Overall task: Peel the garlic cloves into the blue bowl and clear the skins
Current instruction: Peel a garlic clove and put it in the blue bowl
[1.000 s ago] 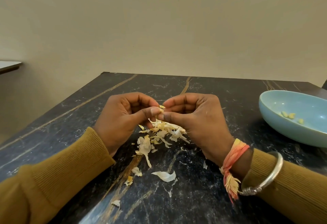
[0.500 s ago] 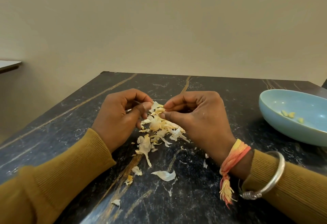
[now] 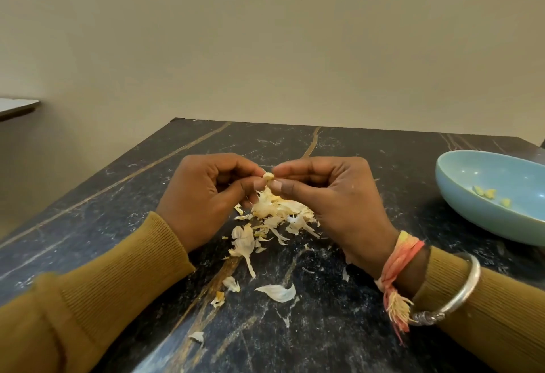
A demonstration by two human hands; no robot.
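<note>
One garlic clove between left hand and right hand, long axis unclear.

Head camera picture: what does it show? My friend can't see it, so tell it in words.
A left hand and a right hand pinch a small garlic clove between them above a pile of papery skins on a dark marble table. At the right, a blue bowl holds a few peeled cloves.
</note>
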